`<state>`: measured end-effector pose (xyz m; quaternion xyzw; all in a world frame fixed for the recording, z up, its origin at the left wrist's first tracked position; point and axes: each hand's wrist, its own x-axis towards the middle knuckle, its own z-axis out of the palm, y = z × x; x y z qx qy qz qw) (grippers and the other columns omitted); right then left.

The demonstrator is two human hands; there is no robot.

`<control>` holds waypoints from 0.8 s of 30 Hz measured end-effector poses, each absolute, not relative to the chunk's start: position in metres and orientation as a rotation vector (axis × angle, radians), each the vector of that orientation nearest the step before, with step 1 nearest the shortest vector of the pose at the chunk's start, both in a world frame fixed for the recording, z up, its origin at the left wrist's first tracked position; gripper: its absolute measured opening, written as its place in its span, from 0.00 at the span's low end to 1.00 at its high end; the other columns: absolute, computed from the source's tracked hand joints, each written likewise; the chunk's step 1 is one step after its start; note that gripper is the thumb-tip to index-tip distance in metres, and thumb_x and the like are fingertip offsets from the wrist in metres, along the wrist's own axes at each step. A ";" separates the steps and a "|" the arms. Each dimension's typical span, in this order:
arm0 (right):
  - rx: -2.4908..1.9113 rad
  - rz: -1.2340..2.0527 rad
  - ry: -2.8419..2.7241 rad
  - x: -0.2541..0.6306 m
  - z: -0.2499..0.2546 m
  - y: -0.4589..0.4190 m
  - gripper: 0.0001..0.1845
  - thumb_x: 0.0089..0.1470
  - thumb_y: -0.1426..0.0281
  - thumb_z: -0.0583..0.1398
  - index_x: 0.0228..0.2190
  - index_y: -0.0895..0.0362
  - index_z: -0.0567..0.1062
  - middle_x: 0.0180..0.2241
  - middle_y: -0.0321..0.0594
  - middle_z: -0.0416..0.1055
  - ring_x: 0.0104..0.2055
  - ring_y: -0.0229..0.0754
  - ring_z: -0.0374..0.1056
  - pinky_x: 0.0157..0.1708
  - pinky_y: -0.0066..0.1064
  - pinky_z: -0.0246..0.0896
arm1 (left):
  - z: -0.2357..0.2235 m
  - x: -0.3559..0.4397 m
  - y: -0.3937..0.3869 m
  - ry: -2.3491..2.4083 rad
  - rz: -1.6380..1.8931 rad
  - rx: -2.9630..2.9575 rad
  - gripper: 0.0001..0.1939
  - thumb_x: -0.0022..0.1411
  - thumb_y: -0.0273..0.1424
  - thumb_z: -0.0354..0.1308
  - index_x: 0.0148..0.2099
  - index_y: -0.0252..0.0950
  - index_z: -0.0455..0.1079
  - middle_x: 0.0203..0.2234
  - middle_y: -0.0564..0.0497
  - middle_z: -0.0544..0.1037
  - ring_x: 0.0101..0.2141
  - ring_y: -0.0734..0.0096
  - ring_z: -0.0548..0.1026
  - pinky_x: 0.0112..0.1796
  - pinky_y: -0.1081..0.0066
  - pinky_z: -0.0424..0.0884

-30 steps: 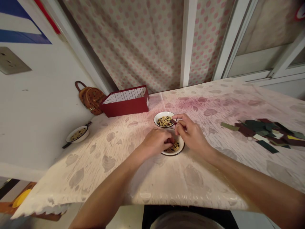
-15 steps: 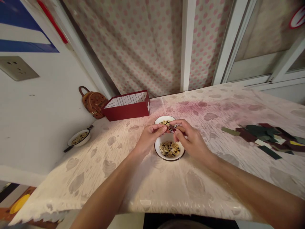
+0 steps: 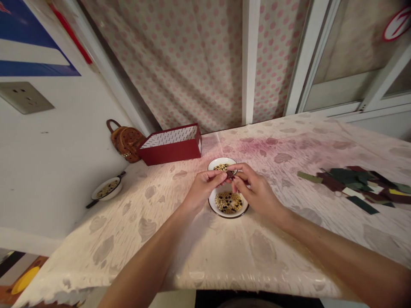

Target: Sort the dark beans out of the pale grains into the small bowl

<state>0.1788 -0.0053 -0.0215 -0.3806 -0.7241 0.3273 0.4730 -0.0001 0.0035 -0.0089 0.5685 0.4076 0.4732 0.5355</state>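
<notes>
With my left hand [image 3: 201, 189] and right hand [image 3: 258, 191], I pinch a small brown piece [image 3: 230, 174] above the near bowl [image 3: 212, 206], work seemingly unfinished, with beads [image 3: 228, 202] and strips [image 3: 355, 179] left.

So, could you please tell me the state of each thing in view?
Left hand, pinching the dark strip
Right hand, holding it too
Near bowl, upright, part-filled
Far bowl, upright, part-filled, partly hidden
Wall-side bowl, upright, part-filled
Red box, upright, open-topped
Pile of strips, loosely heaped
Brown backpack, upright
Polka-dot curtain, drawn across
</notes>
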 end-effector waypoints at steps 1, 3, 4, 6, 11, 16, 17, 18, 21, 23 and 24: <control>-0.937 0.795 -1.775 0.179 -0.021 -0.005 0.14 0.62 0.72 0.53 0.49 0.54 0.69 0.25 0.31 0.72 0.28 0.38 0.70 0.32 0.29 0.62 | -0.008 0.000 0.003 0.978 1.126 1.363 0.15 0.59 0.41 0.68 0.38 0.33 0.82 0.31 0.47 0.83 0.32 0.72 0.74 0.39 0.71 0.68; -0.951 0.776 -1.791 0.179 -0.021 -0.005 0.14 0.62 0.72 0.53 0.49 0.54 0.69 0.24 0.30 0.71 0.26 0.38 0.68 0.31 0.29 0.61 | -0.008 0.000 0.005 1.000 1.149 1.377 0.14 0.60 0.41 0.67 0.37 0.33 0.82 0.32 0.47 0.83 0.32 0.72 0.75 0.39 0.71 0.69; -0.958 0.762 -1.798 0.179 -0.021 -0.005 0.14 0.62 0.72 0.53 0.48 0.54 0.69 0.23 0.30 0.71 0.26 0.38 0.67 0.31 0.29 0.61 | -0.009 -0.001 0.008 1.021 1.176 1.387 0.14 0.60 0.40 0.67 0.37 0.33 0.81 0.32 0.47 0.83 0.32 0.71 0.76 0.39 0.71 0.69; -0.980 0.732 -1.803 0.180 -0.020 -0.004 0.13 0.62 0.71 0.53 0.48 0.54 0.69 0.23 0.30 0.70 0.25 0.38 0.67 0.31 0.30 0.60 | -0.013 -0.003 0.016 1.104 1.261 1.435 0.12 0.61 0.39 0.66 0.36 0.34 0.81 0.32 0.47 0.83 0.33 0.69 0.77 0.39 0.69 0.71; -1.046 0.671 -1.767 0.181 -0.019 -0.002 0.13 0.64 0.69 0.51 0.49 0.55 0.66 0.23 0.30 0.70 0.26 0.40 0.69 0.33 0.31 0.60 | -0.026 -0.011 0.036 1.406 1.346 1.834 0.08 0.63 0.30 0.62 0.42 0.37 0.81 0.40 0.47 0.84 0.40 0.63 0.80 0.42 0.66 0.71; -1.065 0.652 -1.746 0.182 -0.020 0.000 0.13 0.64 0.69 0.51 0.49 0.55 0.66 0.23 0.30 0.71 0.26 0.40 0.69 0.33 0.32 0.60 | -0.015 -0.012 0.022 1.390 1.084 2.234 0.06 0.64 0.28 0.62 0.38 0.40 0.81 0.37 0.50 0.84 0.40 0.65 0.78 0.43 0.66 0.70; -1.066 0.648 -1.745 0.182 -0.020 0.000 0.13 0.63 0.69 0.51 0.49 0.55 0.66 0.23 0.30 0.71 0.26 0.39 0.68 0.33 0.32 0.60 | -0.011 -0.012 0.017 1.340 0.974 2.306 0.05 0.64 0.29 0.62 0.37 0.39 0.80 0.35 0.51 0.83 0.38 0.65 0.78 0.41 0.67 0.70; -1.067 0.646 -1.746 0.183 -0.020 0.000 0.13 0.63 0.69 0.51 0.49 0.55 0.66 0.23 0.30 0.71 0.25 0.39 0.68 0.32 0.31 0.59 | -0.008 -0.010 0.012 1.285 0.847 2.381 0.04 0.63 0.30 0.63 0.36 0.39 0.80 0.33 0.51 0.83 0.36 0.65 0.78 0.40 0.68 0.69; -1.073 0.634 -1.753 0.182 -0.021 0.000 0.13 0.63 0.70 0.52 0.49 0.55 0.67 0.23 0.30 0.71 0.25 0.38 0.66 0.31 0.31 0.58 | -0.005 -0.006 0.003 1.170 0.560 2.554 0.02 0.60 0.31 0.67 0.36 0.40 0.81 0.31 0.49 0.83 0.35 0.61 0.78 0.39 0.66 0.69; -1.075 0.623 -1.761 0.182 -0.021 0.000 0.13 0.64 0.70 0.52 0.49 0.55 0.67 0.24 0.30 0.71 0.25 0.38 0.66 0.31 0.31 0.58 | -0.008 -0.004 0.002 1.148 0.514 2.616 0.02 0.57 0.29 0.69 0.35 0.40 0.81 0.31 0.48 0.83 0.35 0.59 0.79 0.41 0.64 0.69; -1.075 0.616 -1.762 0.182 -0.021 0.000 0.13 0.64 0.71 0.51 0.49 0.54 0.67 0.23 0.30 0.71 0.25 0.38 0.67 0.31 0.31 0.58 | -0.009 -0.003 0.002 1.142 0.523 2.634 0.03 0.56 0.27 0.69 0.34 0.40 0.80 0.31 0.48 0.83 0.35 0.59 0.79 0.42 0.63 0.68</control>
